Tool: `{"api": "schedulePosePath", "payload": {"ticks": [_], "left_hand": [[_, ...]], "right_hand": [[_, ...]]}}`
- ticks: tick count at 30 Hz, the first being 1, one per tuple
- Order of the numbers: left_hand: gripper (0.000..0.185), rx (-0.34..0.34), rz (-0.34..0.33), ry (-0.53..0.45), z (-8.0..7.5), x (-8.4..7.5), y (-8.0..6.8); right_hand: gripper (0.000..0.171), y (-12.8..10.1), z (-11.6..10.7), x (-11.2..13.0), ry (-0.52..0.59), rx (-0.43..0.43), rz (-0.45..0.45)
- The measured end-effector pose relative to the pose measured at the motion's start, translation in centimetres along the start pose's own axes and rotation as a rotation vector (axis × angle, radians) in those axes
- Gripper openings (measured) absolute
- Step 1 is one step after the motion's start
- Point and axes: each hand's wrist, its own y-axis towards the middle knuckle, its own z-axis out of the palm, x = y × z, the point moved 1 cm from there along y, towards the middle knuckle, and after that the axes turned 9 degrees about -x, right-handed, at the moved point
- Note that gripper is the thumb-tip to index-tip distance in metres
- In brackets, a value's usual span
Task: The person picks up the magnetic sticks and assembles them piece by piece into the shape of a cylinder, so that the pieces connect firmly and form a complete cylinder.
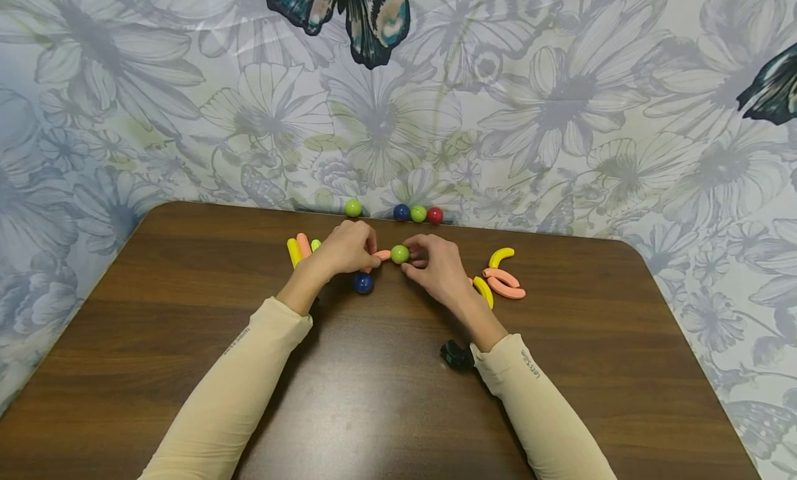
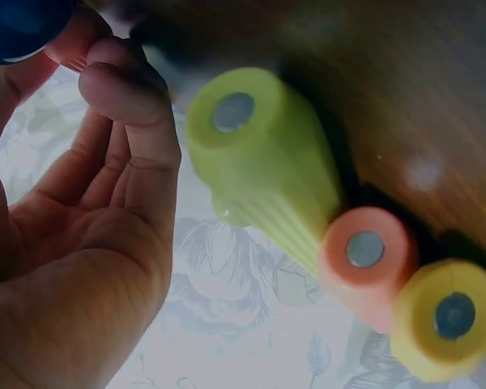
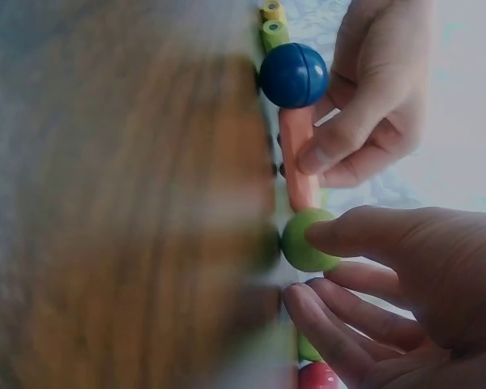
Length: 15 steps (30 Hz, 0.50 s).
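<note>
While both hands meet near the far edge of the brown table (image 1: 187,342), the left hand (image 1: 345,248) curls its fingers round a salmon-pink rod (image 1: 382,255) and holds it; a dark blue ball (image 1: 363,282) sits at the rod's near end, just below that hand. At the rod's other end sits a green ball (image 1: 400,254) — the right hand (image 1: 438,265) pinches it between thumb and fingertips, so ball and rod touch between the two hands. In the right wrist view the rod (image 3: 298,166) runs from the blue ball (image 3: 294,74) to the green ball (image 3: 306,240).

Left of the left hand lie three straight rods side by side — yellow (image 1: 292,252), pink (image 1: 304,244) and light green (image 1: 315,244). Right of the right hand lie curved pieces: a yellow one (image 1: 501,256), a pink one (image 1: 504,283) and another yellow one (image 1: 483,290) partly behind the wrist. Along the far edge stand four balls: a green one (image 1: 353,207) alone, then blue (image 1: 401,212), green (image 1: 418,214) and red (image 1: 435,215) touching in a row.
</note>
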Motion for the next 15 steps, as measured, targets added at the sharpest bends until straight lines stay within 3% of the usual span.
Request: {"api": "schedulePosePath", "payload": {"ticks": [6,15], "left_hand": [[0.015,0.009,-0.021,-0.002,-0.2,0.4,0.1],[0.015,0.026,-0.012,-0.005,-0.3,0.3,0.1]], "right_hand": [[0.035,-0.7,-1.7,-0.5,-0.035,-0.044,-0.025],[0.032,-3.8,-6.3,-2.6,-0.088,-0.157,0.000]]}}
